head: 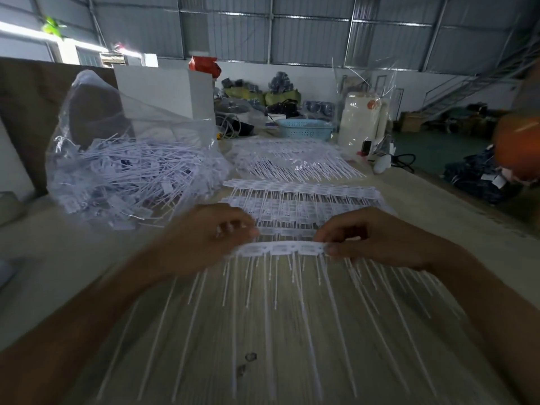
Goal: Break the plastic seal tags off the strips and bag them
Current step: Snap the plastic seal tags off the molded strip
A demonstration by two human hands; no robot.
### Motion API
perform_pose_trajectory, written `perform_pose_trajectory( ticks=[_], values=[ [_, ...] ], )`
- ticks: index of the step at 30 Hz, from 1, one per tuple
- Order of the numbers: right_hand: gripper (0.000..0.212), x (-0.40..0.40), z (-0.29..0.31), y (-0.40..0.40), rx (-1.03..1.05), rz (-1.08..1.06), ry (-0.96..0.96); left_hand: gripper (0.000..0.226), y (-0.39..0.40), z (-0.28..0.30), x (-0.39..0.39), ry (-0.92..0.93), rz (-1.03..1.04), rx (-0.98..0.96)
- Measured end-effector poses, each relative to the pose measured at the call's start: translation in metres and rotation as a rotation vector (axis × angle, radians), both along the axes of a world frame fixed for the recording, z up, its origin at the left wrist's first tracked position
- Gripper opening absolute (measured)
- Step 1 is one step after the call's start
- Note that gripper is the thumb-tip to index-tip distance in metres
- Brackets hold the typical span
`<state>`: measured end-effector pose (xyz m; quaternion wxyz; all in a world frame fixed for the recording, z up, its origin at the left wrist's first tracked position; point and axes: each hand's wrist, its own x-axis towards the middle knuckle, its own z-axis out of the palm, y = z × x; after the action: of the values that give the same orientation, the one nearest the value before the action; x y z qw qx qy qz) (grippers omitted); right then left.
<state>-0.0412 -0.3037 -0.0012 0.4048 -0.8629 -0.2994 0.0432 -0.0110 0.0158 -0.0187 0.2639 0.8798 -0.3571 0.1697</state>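
Observation:
A white strip of joined plastic seal tags [282,248] is held above the wooden table [409,200], its long thin tails hanging toward me. My left hand [201,238] grips the strip's left end and my right hand [377,238] pinches its right end. The image is motion-blurred. More tag strips [304,197] lie stacked flat just beyond my hands, and another pile of strips [295,159] lies farther back. A large clear plastic bag [125,159] with several loose broken-off tags stands open at the left.
A light blue basket [305,129] and a white container [361,118] in clear wrap stand at the table's far end. A white box [163,89] rises behind the bag. Someone in orange [517,147] is at the right edge. Warehouse clutter fills the background.

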Motion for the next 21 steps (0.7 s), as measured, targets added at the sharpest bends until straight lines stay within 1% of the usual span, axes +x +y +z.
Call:
perform_pose_trajectory(
  ticks=[1, 2, 4, 5, 7, 9, 11, 14, 18, 20, 21],
  values=[
    [0.019, 0.001, -0.004, 0.009, -0.015, 0.008, -0.036, 0.042, -0.011, -0.002, -0.003, 0.046, -0.065, -0.046],
    [0.019, 0.002, -0.008, 0.017, -0.032, 0.011, -0.072, 0.042, -0.022, -0.002, -0.007, 0.1, -0.112, -0.051],
    [0.02, 0.004, -0.013, 0.028, -0.034, -0.008, -0.135, 0.042, -0.041, -0.004, -0.011, 0.182, -0.162, 0.004],
    [0.019, 0.004, -0.014, 0.029, -0.023, -0.027, -0.17, 0.037, -0.048, -0.005, -0.011, 0.179, -0.169, 0.037],
    [0.017, 0.005, -0.012, 0.027, 0.03, -0.062, -0.2, 0.026, -0.056, -0.001, -0.008, 0.103, -0.156, 0.082],
    [0.018, 0.005, -0.007, 0.019, 0.083, -0.094, -0.149, 0.018, -0.059, 0.007, -0.003, 0.029, -0.145, 0.082],
    [0.023, 0.005, -0.004, 0.008, 0.07, -0.115, -0.089, 0.012, -0.06, 0.017, 0.003, -0.006, -0.126, 0.049],
    [0.026, 0.004, -0.004, 0.0, 0.086, -0.162, -0.02, 0.008, -0.063, 0.021, 0.01, 0.023, -0.068, -0.002],
    [0.016, 0.002, -0.002, 0.006, 0.224, -0.233, -0.047, 0.014, -0.074, 0.004, 0.005, 0.073, -0.071, -0.136],
    [0.011, 0.0, 0.001, 0.01, 0.292, -0.25, -0.041, 0.019, -0.08, -0.003, -0.003, 0.054, -0.074, -0.186],
    [0.012, -0.002, 0.002, 0.013, 0.327, -0.249, -0.033, 0.021, -0.083, -0.005, -0.007, 0.028, -0.062, -0.2]
  ],
)
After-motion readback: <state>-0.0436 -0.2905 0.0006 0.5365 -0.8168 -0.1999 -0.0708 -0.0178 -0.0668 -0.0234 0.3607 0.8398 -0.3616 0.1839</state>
